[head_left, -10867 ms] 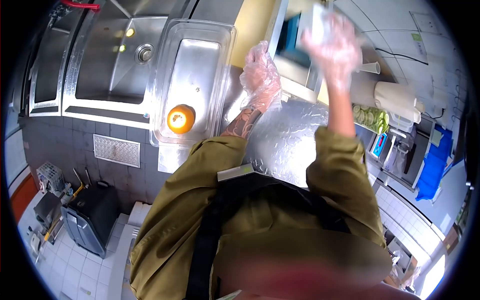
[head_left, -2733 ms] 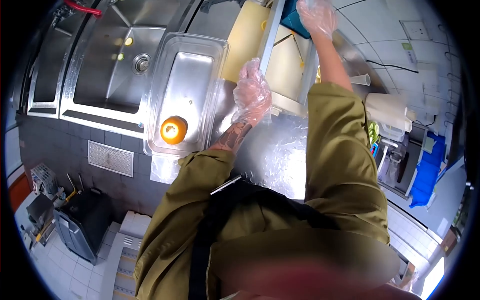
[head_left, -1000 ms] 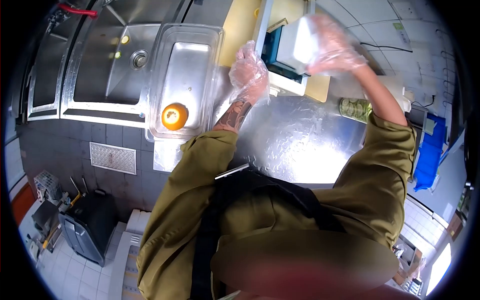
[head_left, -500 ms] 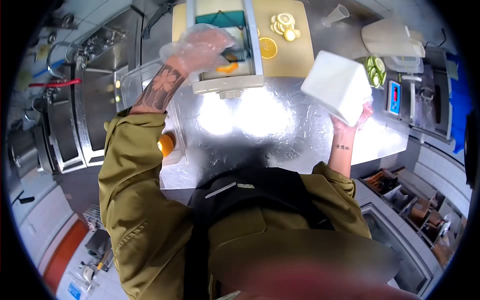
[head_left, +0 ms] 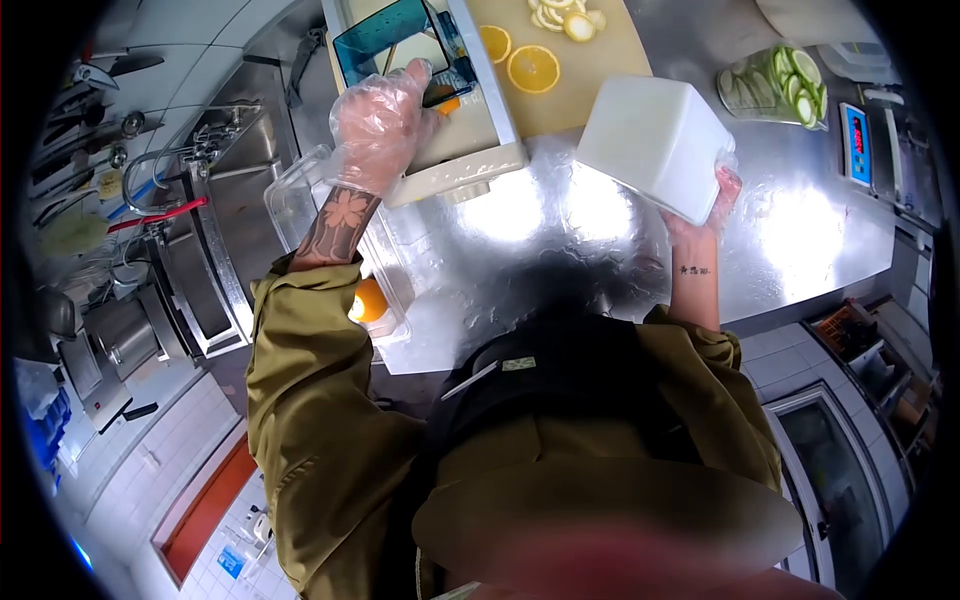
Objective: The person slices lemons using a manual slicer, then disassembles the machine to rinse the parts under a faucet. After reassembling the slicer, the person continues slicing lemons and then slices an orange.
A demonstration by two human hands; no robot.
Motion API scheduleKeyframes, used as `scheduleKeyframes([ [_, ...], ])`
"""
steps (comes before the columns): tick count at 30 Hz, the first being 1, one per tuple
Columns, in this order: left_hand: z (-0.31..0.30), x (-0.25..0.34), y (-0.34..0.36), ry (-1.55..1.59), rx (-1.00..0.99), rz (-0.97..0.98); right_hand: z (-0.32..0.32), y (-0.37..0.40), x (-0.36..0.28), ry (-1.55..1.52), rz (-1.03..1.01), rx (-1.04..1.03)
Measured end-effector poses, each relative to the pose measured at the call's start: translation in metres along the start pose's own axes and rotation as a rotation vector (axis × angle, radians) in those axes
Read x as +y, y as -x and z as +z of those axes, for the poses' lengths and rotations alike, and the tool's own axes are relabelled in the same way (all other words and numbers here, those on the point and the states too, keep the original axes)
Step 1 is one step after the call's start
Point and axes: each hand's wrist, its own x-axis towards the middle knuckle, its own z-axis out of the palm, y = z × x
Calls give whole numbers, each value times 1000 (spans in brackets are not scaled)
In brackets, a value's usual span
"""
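A slicer [head_left: 485, 165] with a pale frame lies on the table, partly over the cutting board. In its channel sits a see-through teal food holder [head_left: 380, 38]. My left hand [head_left: 378, 135], in a clear plastic glove, is closed on the holder's near side, thumb up at its rim. Beside those fingers, a bit of orange [head_left: 447, 104] shows; the hand hides part of it. My right hand [head_left: 715, 205], also gloved, grips a white square tub [head_left: 650, 140] by its near right edge. The tub is tilted above the table, and its inside is turned away from me.
A cutting board [head_left: 615, 95] carries orange slices [head_left: 533, 69] and lemon slices [head_left: 570, 20]. Sliced limes fill a clear container [head_left: 800, 85] near a digital scale [head_left: 856, 143]. A whole orange [head_left: 368, 300] lies in a clear tray [head_left: 400, 315]. A sink [head_left: 240, 150] is at left.
The view has shifted, so the slicer sits further left and up. My left hand has slid back toward me along the holder, uncovering its inside. The tub in my right hand has turned slightly.
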Motion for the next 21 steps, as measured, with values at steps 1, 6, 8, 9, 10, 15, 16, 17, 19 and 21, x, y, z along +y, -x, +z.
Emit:
scheduleKeyframes([
  [1, -4, 0, -2, 2, -16, 1, 1, 1, 1, 20, -18, 7],
  [6, -2, -6, -3, 17, -70, 38, 1, 10, -1, -48, -14, 5],
  [8, 1, -3, -2, 28, -53, -17, 0, 12, -1, -83, -28, 37],
  [9, -1, -3, -3, 21, -56, 1, 1, 13, -2, -91, -42, 62],
  [10, -4, -2, -3, 16, -59, 19, 0, 13, -2, -93, -52, 74],
  [15, -6, 0, -4, 20, -89, 5, -8, 15, -2, -85, -77, 113],
  [16, -7, 2, -4, 3, -119, -24, -7, 16, -2, -82, -79, 128],
  [17, -8, 5, -5, -13, -149, -53, -6, 16, -2, -87, -70, 123],
  [19, -11, 12, -6, -33, -179, -102, -3, 17, -1, -94, -52, 121],
  [21, -15, 18, -6, -71, -206, -146, 3, 17, 3, -97, -41, 134],
])
